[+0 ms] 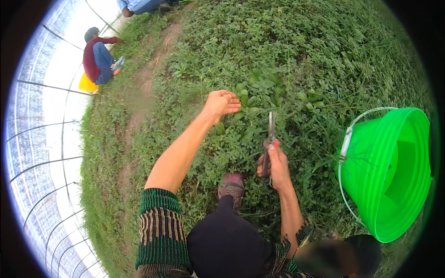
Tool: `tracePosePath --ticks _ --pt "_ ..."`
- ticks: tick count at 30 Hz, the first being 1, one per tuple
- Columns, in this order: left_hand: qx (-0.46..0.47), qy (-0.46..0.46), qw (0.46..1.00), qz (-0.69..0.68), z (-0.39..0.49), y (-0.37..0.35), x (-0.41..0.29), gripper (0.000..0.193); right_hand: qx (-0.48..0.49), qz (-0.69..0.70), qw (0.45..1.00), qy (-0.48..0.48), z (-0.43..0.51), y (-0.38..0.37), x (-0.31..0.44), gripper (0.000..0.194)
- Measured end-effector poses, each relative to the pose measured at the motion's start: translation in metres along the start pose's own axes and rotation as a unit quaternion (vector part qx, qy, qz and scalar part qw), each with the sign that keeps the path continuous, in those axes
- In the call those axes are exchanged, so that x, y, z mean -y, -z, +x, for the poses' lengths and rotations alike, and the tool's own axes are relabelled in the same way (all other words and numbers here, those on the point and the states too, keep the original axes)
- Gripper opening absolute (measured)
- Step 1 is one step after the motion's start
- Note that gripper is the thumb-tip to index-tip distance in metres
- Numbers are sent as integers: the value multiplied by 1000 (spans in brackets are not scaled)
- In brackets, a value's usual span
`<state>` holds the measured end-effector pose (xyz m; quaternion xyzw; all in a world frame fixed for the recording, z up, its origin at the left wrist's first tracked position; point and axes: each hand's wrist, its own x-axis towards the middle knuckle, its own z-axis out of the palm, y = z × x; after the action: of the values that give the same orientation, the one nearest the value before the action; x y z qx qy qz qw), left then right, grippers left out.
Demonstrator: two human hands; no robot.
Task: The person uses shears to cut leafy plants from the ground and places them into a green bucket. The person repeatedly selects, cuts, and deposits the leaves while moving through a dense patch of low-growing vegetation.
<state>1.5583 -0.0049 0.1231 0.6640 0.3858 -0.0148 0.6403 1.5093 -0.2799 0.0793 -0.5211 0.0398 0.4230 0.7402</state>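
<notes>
My left hand reaches over the low greenery with its fingers bent. Its fingertips are beside the broad, pale green leaves of a leafy plant; whether they pinch anything is hidden. In my right hand is a pair of pruning shears, held by the dark handles. The metal blades point away from me, towards the same plant, and look closed together. Below the hands, my shoe rests among the weeds, with my dark-clad knee nearer to me.
A bright green plastic bucket with a wire handle tilts on the right. A person in a dark red top crouches at the far left by a yellow container. Another person is partly visible above. Tunnel hoops line the left.
</notes>
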Motion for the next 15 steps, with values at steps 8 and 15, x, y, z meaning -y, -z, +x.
tracePosePath --ticks 8,15 --pt "68 -330 862 379 33 -13 64 75 -119 7 987 112 21 -10 40 63" --pt "46 -271 914 298 62 17 74 68 1 -113 994 16 21 -73 55 74"
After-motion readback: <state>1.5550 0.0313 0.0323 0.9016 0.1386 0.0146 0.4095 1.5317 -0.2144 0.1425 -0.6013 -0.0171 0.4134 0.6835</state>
